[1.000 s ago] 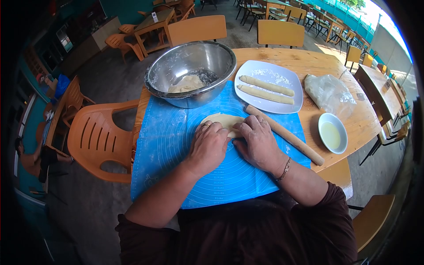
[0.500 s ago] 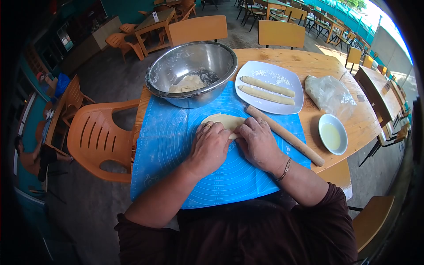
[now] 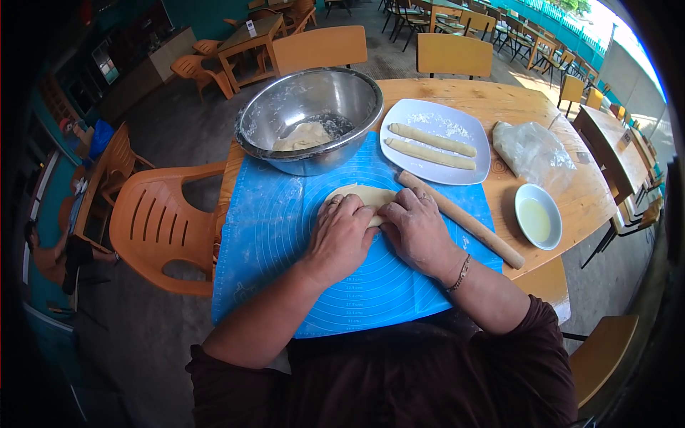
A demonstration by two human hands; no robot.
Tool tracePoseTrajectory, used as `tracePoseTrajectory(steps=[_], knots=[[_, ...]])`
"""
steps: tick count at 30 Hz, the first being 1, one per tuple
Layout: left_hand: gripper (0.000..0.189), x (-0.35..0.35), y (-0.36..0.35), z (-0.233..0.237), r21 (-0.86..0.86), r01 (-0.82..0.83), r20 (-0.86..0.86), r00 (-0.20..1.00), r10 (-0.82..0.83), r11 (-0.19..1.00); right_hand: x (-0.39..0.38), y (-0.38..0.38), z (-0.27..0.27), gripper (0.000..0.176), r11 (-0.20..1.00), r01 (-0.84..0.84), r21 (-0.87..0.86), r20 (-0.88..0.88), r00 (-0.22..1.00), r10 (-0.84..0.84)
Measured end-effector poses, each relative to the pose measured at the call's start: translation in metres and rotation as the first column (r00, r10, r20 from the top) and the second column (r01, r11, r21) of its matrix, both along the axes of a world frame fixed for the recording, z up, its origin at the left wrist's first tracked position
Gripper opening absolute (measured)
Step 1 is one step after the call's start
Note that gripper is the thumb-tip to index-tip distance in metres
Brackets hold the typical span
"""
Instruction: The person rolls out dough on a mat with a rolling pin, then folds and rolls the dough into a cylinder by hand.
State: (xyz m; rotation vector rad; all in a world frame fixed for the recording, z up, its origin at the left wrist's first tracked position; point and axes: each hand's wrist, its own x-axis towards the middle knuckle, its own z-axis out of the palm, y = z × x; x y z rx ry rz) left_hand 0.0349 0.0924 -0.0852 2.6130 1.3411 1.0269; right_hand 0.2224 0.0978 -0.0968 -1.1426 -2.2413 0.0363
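Both my hands lie side by side on the flat dough point(image 3: 364, 192), at the middle of the blue mat point(image 3: 271, 235). On my left hand point(image 3: 341, 232) and right hand point(image 3: 415, 227) the fingers are bent and held close, curled over the dough's near edge and pressing it; the thumbs are hidden.

One rolling pin point(image 3: 464, 220) lies slanted across the mat's right edge, just beside my right hand. One steel bowl point(image 3: 314, 107) with one dough lump sits on the mat's far edge. One white plate point(image 3: 435, 118) past the far right corner bears two dough rolls point(image 3: 432, 139). Right of the mat are one small bowl point(image 3: 538, 216) and one plastic bag point(image 3: 531, 150).

The mat's left and near parts lie bare.
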Motion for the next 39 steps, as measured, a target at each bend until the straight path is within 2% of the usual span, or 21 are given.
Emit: tracePoseTrajectory(steps=[2,6,8,9,11,12,14,21,23,26,32,36,39], knots=[[0.028,-0.005,0.003,-0.002,-0.089,0.009,-0.112,0.994,-0.019,0.996,-0.002,-0.001,0.002,0.016,1.0,0.019,-0.02,-0.026,0.999,-0.019],[0.03,-0.006,0.006,-0.005,-0.085,0.011,-0.126,0.992,-0.021,0.996,-0.003,-0.002,0.005,0.017,0.999,0.027,0.036,-0.11,0.994,-0.023],[0.027,-0.003,0.007,-0.007,0.006,-0.012,-0.013,1.0,0.012,1.0,-0.002,-0.002,0.007,0.021,0.999,0.01,0.033,-0.101,0.995,-0.007],[0.027,-0.002,0.007,-0.007,0.006,-0.011,-0.013,1.0,0.011,1.0,-0.001,-0.002,0.007,0.021,0.999,0.011,0.034,-0.101,0.995,-0.008],[0.027,-0.002,0.007,-0.005,-0.137,-0.023,0.067,0.997,0.033,0.99,0.0,-0.001,0.006,0.023,1.0,-0.015,-0.022,-0.061,0.998,0.013],[0.027,-0.002,0.007,-0.005,-0.137,-0.022,0.066,0.997,0.031,0.99,0.001,-0.001,0.006,0.023,1.0,-0.013,-0.022,-0.063,0.998,0.012],[0.026,-0.003,0.007,-0.006,-0.092,-0.031,0.006,0.999,0.032,0.995,0.001,0.0,0.004,0.027,1.0,0.0,-0.013,-0.024,1.0,0.0],[0.026,0.004,-0.003,0.006,0.067,-0.002,0.009,1.0,0.002,0.998,0.001,0.002,-0.001,0.021,0.996,-0.013,0.092,-0.043,0.999,0.017],[0.025,0.002,0.0,-0.002,0.044,0.015,-0.053,0.998,-0.012,0.999,0.0,0.003,-0.002,0.022,0.996,-0.027,0.08,-0.035,0.999,0.029],[0.022,-0.004,0.006,-0.006,-0.021,0.011,-0.047,0.999,-0.012,1.0,-0.002,0.0,0.001,0.024,0.998,-0.019,0.065,-0.06,0.998,0.023],[0.024,-0.003,0.006,-0.009,-0.027,-0.014,-0.057,0.998,0.013,1.0,-0.002,0.002,-0.001,0.024,0.997,-0.032,0.076,-0.017,0.999,0.034],[0.028,-0.002,-0.008,0.008,-0.063,-0.002,-0.092,0.996,-0.003,0.998,-0.001,0.001,0.0,0.023,0.999,0.001,0.039,-0.002,1.0,-0.001],[0.031,-0.002,-0.012,0.012,-0.149,-0.085,-0.174,0.983,0.059,0.985,0.0,0.002,-0.001,0.021,0.999,-0.005,0.047,-0.01,1.0,0.006]])
